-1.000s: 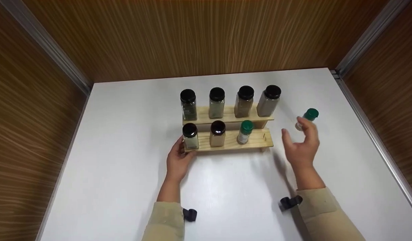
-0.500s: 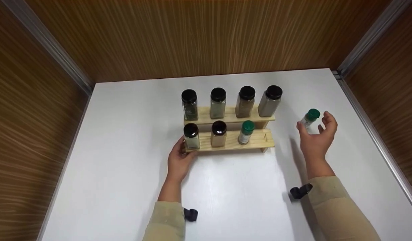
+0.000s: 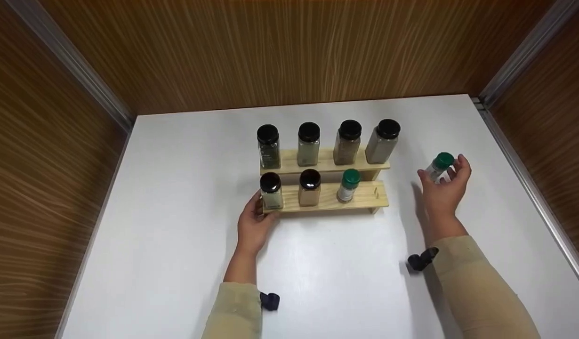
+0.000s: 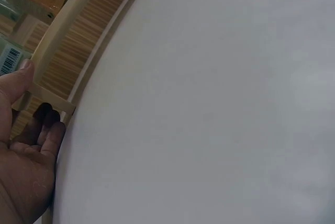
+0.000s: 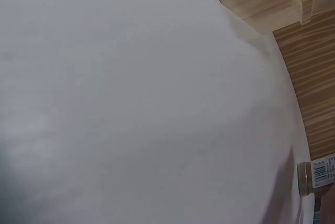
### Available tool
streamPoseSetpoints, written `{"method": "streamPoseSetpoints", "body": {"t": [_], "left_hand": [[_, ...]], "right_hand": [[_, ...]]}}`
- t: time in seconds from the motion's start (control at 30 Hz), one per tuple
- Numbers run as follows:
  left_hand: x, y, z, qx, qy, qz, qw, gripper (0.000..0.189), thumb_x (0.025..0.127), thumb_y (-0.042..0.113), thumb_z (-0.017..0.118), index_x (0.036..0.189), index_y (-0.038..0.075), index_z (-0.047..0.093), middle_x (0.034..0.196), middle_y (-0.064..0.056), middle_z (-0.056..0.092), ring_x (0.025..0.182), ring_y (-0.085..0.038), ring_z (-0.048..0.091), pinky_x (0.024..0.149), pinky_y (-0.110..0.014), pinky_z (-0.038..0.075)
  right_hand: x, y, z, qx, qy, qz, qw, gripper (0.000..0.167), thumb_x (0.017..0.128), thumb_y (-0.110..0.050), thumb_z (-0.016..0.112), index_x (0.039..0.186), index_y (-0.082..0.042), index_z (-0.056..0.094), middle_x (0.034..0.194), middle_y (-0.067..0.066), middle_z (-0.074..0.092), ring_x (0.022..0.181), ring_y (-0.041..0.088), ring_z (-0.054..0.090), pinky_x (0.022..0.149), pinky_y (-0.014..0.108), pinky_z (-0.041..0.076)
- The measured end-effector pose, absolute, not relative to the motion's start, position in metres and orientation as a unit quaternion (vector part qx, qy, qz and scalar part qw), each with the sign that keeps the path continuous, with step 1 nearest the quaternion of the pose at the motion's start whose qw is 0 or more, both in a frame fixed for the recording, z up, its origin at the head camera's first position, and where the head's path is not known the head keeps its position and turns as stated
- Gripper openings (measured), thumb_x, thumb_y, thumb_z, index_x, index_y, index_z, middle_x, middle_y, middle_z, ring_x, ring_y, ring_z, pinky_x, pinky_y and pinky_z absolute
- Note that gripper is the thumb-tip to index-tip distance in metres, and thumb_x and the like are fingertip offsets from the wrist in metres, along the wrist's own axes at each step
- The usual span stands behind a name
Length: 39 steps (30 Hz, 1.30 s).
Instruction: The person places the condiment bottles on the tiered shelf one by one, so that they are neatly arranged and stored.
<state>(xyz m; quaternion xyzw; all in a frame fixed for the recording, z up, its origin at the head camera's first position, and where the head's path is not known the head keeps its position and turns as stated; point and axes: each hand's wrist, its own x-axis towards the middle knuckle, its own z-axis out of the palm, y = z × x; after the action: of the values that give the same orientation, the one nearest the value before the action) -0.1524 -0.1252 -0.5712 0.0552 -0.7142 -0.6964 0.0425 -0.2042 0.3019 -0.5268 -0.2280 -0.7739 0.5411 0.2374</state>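
In the head view my left hand (image 3: 253, 230) grips the left end of a two-tier wooden spice rack (image 3: 365, 194). Its thumb lies at the front edge by a black-capped spice jar (image 3: 272, 195), as the left wrist view also shows. To the right of the rack, my right hand (image 3: 445, 193) holds a small green-capped spice jar (image 3: 435, 173) between thumb and fingers. The right wrist view has this jar (image 5: 320, 174) at its right edge, barcode label showing. Another green-capped jar (image 3: 347, 190) stands on the lower tier.
Several black-capped jars (image 3: 309, 150) stand along the upper tier, and a brown-filled one (image 3: 309, 193) on the lower tier. The rack is on a white table (image 3: 176, 188), with wood-grain panels (image 3: 294, 52) at the back and sides.
My right hand has moved right and forward, from left of the loose green-capped jar to around it, and its fingers have closed in. My left hand has stayed on the rack.
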Motion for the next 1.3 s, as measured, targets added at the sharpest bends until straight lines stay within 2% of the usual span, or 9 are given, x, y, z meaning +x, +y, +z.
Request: {"method": "streamPoseSetpoints", "body": {"t": [0.2, 0.5, 0.7, 1.13, 1.23, 1.3], "left_hand": [[-0.152, -0.125, -0.569, 0.06, -0.719, -0.692, 0.037, 0.072, 0.091, 0.001, 0.082, 0.156, 0.0, 0.05, 0.134, -0.021, 0.065, 0.119, -0.032, 0.063, 0.099, -0.037, 0.053], [-0.15, -0.127, -0.571, 0.052, -0.721, -0.689, 0.041, 0.072, 0.09, -0.001, 0.082, 0.155, -0.003, 0.049, 0.134, -0.024, 0.066, 0.119, -0.033, 0.064, 0.096, -0.035, 0.054], [-0.151, -0.129, -0.57, 0.047, -0.729, -0.682, 0.046, 0.071, 0.091, 0.001, 0.082, 0.155, -0.003, 0.049, 0.132, -0.022, 0.066, 0.115, -0.031, 0.063, 0.094, -0.032, 0.053], [-0.153, -0.129, -0.573, 0.045, -0.722, -0.689, 0.049, 0.071, 0.09, -0.001, 0.082, 0.154, -0.004, 0.05, 0.131, -0.022, 0.067, 0.114, -0.03, 0.065, 0.091, -0.027, 0.053], [-0.154, -0.129, -0.573, 0.04, -0.717, -0.693, 0.052, 0.07, 0.09, -0.003, 0.081, 0.153, -0.005, 0.051, 0.13, -0.024, 0.067, 0.113, -0.031, 0.065, 0.091, -0.027, 0.054], [-0.155, -0.13, -0.574, 0.038, -0.717, -0.694, 0.055, 0.07, 0.09, -0.004, 0.081, 0.153, -0.006, 0.05, 0.131, -0.024, 0.067, 0.114, -0.031, 0.065, 0.092, -0.028, 0.054]], "right_hand": [[-0.208, 0.305, -0.533, -0.257, -0.764, 0.557, 0.198, 0.095, 0.098, -0.008, 0.076, 0.165, -0.038, 0.015, 0.169, 0.005, 0.027, 0.155, 0.015, 0.031, 0.123, 0.032, 0.029], [-0.21, 0.308, -0.535, -0.259, -0.725, 0.608, 0.193, 0.093, 0.099, 0.004, 0.067, 0.162, -0.047, 0.021, 0.156, 0.009, 0.039, 0.146, 0.017, 0.04, 0.118, 0.034, 0.038], [-0.208, 0.31, -0.535, -0.251, -0.765, 0.559, 0.201, 0.084, 0.101, -0.003, 0.068, 0.163, -0.043, 0.029, 0.149, 0.011, 0.04, 0.136, 0.019, 0.048, 0.111, 0.029, 0.046], [-0.185, 0.299, -0.531, -0.244, -0.786, 0.537, 0.185, 0.083, 0.101, -0.007, 0.07, 0.162, -0.046, 0.03, 0.152, 0.01, 0.046, 0.135, 0.019, 0.049, 0.111, 0.029, 0.046], [-0.178, 0.291, -0.524, -0.225, -0.795, 0.526, 0.202, 0.081, 0.1, -0.005, 0.071, 0.162, -0.04, 0.032, 0.147, 0.009, 0.051, 0.131, 0.018, 0.052, 0.109, 0.029, 0.047], [-0.174, 0.286, -0.52, -0.202, -0.801, 0.517, 0.223, 0.078, 0.099, -0.001, 0.07, 0.162, -0.032, 0.036, 0.141, 0.009, 0.055, 0.126, 0.018, 0.056, 0.107, 0.031, 0.049]]}}
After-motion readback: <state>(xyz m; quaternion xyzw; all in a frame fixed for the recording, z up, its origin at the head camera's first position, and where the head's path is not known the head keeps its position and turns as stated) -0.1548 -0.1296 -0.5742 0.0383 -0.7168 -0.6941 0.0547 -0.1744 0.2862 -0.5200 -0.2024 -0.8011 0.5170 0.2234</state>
